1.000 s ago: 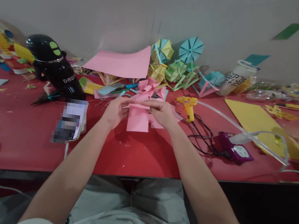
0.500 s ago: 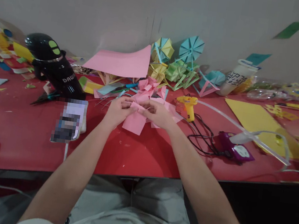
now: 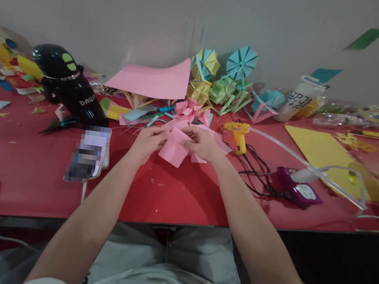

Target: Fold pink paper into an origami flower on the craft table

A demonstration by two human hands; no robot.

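Dim, flat light; slight overall softness; phone screen [image 3: 96, 140] pixelated; upper-right corner dark.

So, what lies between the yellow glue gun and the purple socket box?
In the head view, a looped black cord lies on the red table between the yellow glue gun and the purple socket box.

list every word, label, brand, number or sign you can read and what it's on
"DAW", anything after it unclear: black bottle.
Dark lettering, too blurred to read: white cup.
Small marks, too small to read: yellow glue gun.
Phone screen: pixelated, nothing readable.
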